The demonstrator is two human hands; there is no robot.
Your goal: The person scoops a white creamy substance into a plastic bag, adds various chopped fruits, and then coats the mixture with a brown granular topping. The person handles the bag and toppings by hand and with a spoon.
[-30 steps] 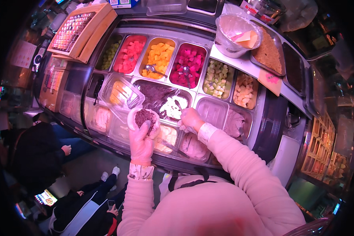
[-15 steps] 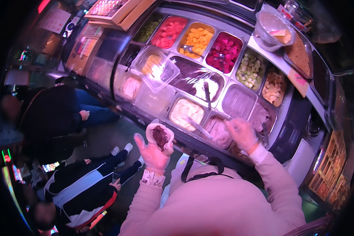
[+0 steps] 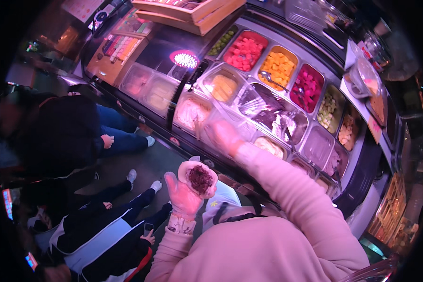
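Observation:
On my gloved left hand rests a round, pale dough wrapper with a dark purple, crumbly filling heaped on it. The fingers curl up around the wrapper, in front of the counter's near edge. My gloved right hand is smeared by motion above the near row of pans, so its fingers are unclear. Just left of it is a pan of pinkish-white cream, where a thin handle sticks up. A second white cream pan shows partly behind my right forearm.
Pans of red fruit cubes, orange cubes and magenta cubes line the far row. A dark-filled pan sits mid-counter. Wooden boxes stand at the back. People are beyond the counter on the left.
My right hand has swung left, from the purple cream pan toward the pinkish-white cream pan. The view has shifted, while my left hand still holds the filled wrapper.

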